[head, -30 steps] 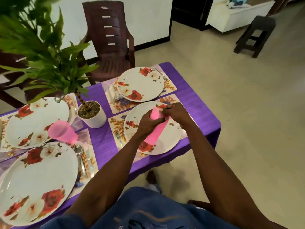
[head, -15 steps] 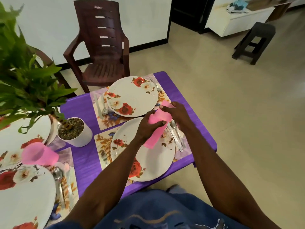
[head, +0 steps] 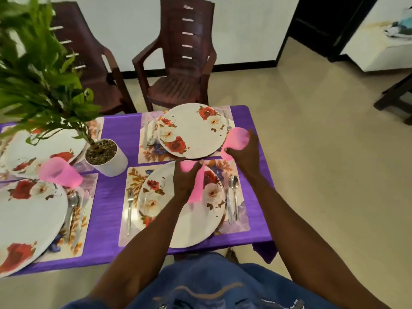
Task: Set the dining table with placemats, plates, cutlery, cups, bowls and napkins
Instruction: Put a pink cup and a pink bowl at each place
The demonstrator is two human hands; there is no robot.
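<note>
The table, under its purple cloth, fills the lower left of the view. A potted plant stands at about nine o'clock from the hands. Four floral plates sit on placemats: the far plate at twelve o'clock from the hands, the near plate directly under them, and two more off at nine o'clock, where another pink cup lies tilted between the settings. A fork rests left of the near plate, a knife and spoon to its right.

The step in hand looks like handing out cups. The left hand is curled round a stack of pink cups held over the near plate, fingertips clasping its top end. The right hand grips a single pink cup, held on its side at three o'clock of the far plate, over the placemat's right edge.

The next move probably calls for turning that cup upright and setting it down just beside the far plate, clear of the cutlery lying there; whether it touches the mat yet cannot be told.
</note>
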